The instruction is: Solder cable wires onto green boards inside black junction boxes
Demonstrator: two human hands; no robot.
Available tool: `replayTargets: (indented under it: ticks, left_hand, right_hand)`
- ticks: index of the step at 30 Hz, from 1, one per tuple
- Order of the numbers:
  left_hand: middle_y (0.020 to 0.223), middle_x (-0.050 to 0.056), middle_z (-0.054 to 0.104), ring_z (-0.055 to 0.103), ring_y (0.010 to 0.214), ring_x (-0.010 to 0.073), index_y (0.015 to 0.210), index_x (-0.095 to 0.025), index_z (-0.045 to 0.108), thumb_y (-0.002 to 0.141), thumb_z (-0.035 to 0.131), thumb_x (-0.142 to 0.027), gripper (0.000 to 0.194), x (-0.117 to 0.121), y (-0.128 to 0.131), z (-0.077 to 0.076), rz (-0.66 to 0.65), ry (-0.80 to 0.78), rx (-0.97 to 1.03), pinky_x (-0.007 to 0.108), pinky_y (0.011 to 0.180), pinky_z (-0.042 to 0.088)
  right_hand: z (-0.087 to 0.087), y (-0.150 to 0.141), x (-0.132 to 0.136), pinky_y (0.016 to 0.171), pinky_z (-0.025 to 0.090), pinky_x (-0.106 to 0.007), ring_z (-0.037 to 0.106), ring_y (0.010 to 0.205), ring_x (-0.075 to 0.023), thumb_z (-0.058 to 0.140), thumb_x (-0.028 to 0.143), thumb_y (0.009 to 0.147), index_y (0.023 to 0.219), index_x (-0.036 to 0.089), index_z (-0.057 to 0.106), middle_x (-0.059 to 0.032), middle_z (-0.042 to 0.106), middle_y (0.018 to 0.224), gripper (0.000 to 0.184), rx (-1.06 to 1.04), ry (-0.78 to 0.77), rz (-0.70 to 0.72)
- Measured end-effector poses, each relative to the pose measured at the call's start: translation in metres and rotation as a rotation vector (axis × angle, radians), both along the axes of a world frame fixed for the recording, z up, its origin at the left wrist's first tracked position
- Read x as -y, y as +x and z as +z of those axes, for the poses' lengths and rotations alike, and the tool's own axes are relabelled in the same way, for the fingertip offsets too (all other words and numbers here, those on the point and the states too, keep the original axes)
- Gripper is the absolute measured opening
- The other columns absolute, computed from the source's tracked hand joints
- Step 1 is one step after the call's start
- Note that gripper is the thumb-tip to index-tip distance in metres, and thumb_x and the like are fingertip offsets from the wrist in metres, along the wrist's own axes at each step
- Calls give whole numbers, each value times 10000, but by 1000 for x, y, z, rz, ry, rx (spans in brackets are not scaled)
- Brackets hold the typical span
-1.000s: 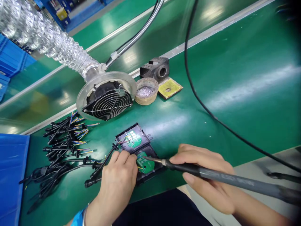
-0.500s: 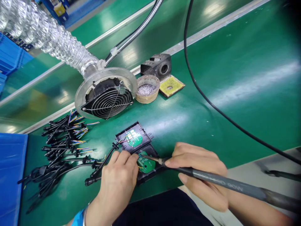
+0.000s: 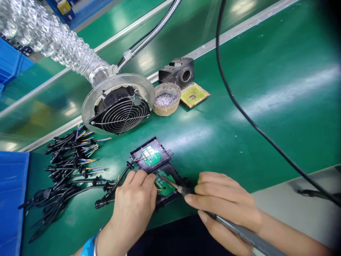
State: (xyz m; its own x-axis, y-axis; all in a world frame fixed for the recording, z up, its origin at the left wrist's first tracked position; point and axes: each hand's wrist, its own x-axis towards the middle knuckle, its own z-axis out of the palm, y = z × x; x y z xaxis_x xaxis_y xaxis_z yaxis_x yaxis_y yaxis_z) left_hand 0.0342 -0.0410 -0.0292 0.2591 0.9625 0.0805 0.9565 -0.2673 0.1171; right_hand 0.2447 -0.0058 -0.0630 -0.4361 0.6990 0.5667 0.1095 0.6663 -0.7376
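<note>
My right hand (image 3: pixel 226 206) grips a soldering iron (image 3: pixel 234 229) like a pen. The iron's tip rests at the upper left part of a green circuit board (image 3: pixel 167 188), which lies in a black plastic housing (image 3: pixel 174 172). At the board's left edge, my left hand (image 3: pixel 137 199) is closed in a pinch on what looks like a thin wire, mostly hidden by the fingers. Below those fingertips a bit of yellow wire shows. A second circuit board (image 3: pixel 152 156) sits in another black housing (image 3: pixel 137 154) just behind, with a black cable (image 3: pixel 124 176) wired to it.
Several black cables with bared coloured wires (image 3: pixel 71 153) lie at the left, beside a blue bin (image 3: pixel 12 199). A fume extractor fan (image 3: pixel 122 115) hangs over the bench. Behind stand a bowl of solder bits (image 3: pixel 166 106), an iron holder (image 3: pixel 178 73) and a yellow sponge (image 3: pixel 195 95). The iron's cord (image 3: pixel 239 110) arcs across the right.
My right hand has shifted slightly down, and the soldering iron is tilted more steeply, its handle end swung toward me. The tip stays on the board. My left hand is almost unmoved.
</note>
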Motion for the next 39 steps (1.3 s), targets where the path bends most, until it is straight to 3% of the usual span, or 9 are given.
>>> replayTargets:
  ticks: [4, 14, 30, 35, 39]
  left_hand:
    - [756, 15, 621, 562, 709, 211, 926, -198, 686, 900, 543, -134, 159, 0, 0, 0, 2, -14, -3, 326, 584, 458]
    - [768, 14, 623, 564, 710, 205, 924, -200, 688, 901, 535, -135, 168, 0, 0, -1, 5, -4, -5, 322, 579, 459]
    - [755, 19, 625, 580, 714, 204, 930, -191, 687, 911, 520, -133, 178, 0, 0, -1, 0, 13, -1, 314, 597, 472]
    - [747, 21, 621, 582, 707, 209, 917, -190, 690, 909, 524, -133, 175, 0, 1, -1, 0, -2, 3, 321, 589, 476]
    - [762, 26, 627, 583, 711, 208, 921, -185, 690, 911, 519, -134, 179, 1, 0, 0, -8, 2, -5, 320, 592, 481]
  right_hand:
    - [-4, 0, 8, 522, 464, -336, 540, 555, -160, 493, 14, 726, 911, 148, 662, -51, 614, 650, 284, 6, 41, -7]
    - [4, 9, 6, 568, 506, -337, 592, 597, -160, 513, 44, 725, 935, 147, 659, -49, 614, 700, 276, -46, -35, -44]
    - [-1, 1, 2, 520, 477, -323, 570, 572, -160, 490, 59, 727, 953, 155, 664, -51, 620, 688, 301, -15, 9, -15]
    - [-5, 0, 4, 498, 465, -324, 541, 542, -156, 496, 38, 699, 919, 130, 660, -50, 600, 645, 289, -43, 127, -16]
    - [1, 7, 5, 551, 501, -350, 580, 593, -168, 515, 47, 702, 952, 141, 648, -59, 609, 695, 298, -24, 9, -26]
